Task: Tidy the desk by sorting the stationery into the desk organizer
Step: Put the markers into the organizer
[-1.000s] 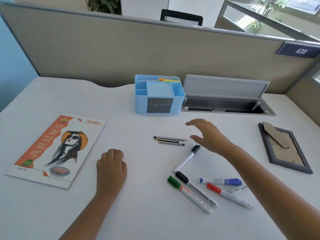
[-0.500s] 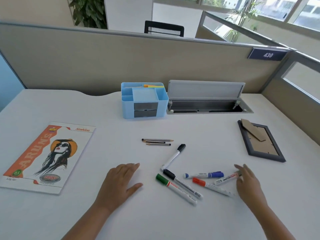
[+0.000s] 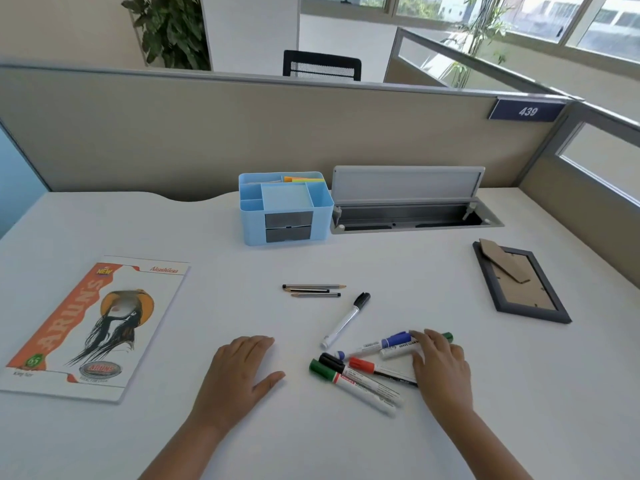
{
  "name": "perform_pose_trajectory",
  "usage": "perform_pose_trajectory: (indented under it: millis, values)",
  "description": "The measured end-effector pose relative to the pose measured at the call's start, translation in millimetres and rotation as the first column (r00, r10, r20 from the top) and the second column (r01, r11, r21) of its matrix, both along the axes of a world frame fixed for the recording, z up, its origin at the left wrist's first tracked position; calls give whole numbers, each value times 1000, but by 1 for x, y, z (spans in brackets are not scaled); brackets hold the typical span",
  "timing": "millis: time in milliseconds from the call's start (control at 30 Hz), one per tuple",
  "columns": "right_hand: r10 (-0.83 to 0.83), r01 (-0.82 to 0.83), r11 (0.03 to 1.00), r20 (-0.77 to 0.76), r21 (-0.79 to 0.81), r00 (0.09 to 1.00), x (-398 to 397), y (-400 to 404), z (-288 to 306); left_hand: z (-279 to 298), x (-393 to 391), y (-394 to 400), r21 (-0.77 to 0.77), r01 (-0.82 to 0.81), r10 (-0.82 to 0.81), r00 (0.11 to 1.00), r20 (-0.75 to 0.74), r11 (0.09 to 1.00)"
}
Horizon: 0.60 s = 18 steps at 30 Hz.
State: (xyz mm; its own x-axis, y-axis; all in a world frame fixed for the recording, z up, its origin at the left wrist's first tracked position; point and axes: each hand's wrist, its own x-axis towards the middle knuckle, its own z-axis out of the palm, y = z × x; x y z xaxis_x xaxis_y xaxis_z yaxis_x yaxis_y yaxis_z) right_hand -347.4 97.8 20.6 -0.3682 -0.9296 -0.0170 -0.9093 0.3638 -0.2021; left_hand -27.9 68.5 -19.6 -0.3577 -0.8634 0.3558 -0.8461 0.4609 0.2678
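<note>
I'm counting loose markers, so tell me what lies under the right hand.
The right hand rests on the ends of a blue-capped marker, a second white marker with a green tip beyond the fingers, and a red-capped marker. Anything else beneath the palm is covered.

The desk organizer (image 3: 286, 207) stands at the back of the desk (image 3: 485, 393), just left of the open cable tray (image 3: 408, 216). The notebook (image 3: 93, 327) lies far left, the picture frame (image 3: 519, 285) far right. Three pencils (image 3: 313, 290) lie in the middle, before the organizer. Nearer, the markers (image 3: 360, 372) lie in a loose group, between the left hand (image 3: 242, 368) and the right hand (image 3: 440, 365), which seems to rest on some of them.
</note>
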Motion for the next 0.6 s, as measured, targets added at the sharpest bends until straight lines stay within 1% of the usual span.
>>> perform_pose_trajectory:
  millis: [133, 200, 267, 333, 433, 500, 600]
  values:
    - [17, -15, 999, -45, 37, 999, -7, -7, 3, -2, -1, -1, -12, -3, 3, 1000, -8, 1000]
    - [16, -15, 999, -39, 32, 999, -6, -17, 10, -3, -1, -2, -23, -6, 6, 1000, -19, 1000]
    - [44, -44, 999, 1, 3, 999, 5, -32, 20, -3, -1, -3, -35, -6, 5, 999, -32, 999]
    - [116, -114, 993, 60, -30, 991, 24, -49, 27, -4, -1, -2, -46, -5, 3, 999, -37, 999]
    - [298, -293, 954, 107, -62, 948, 57, -75, 34, -5, 0, -1, -51, -3, 1, 999, -45, 999]
    - [398, -394, 917, 98, -65, 912, 75, -92, 32, -6, 0, -1, -53, 0, -3, 999, -46, 999]
    - [464, -464, 886, 34, -8, 885, 92, -119, 22, -7, 0, -1, -50, 3, -6, 999, -47, 999]
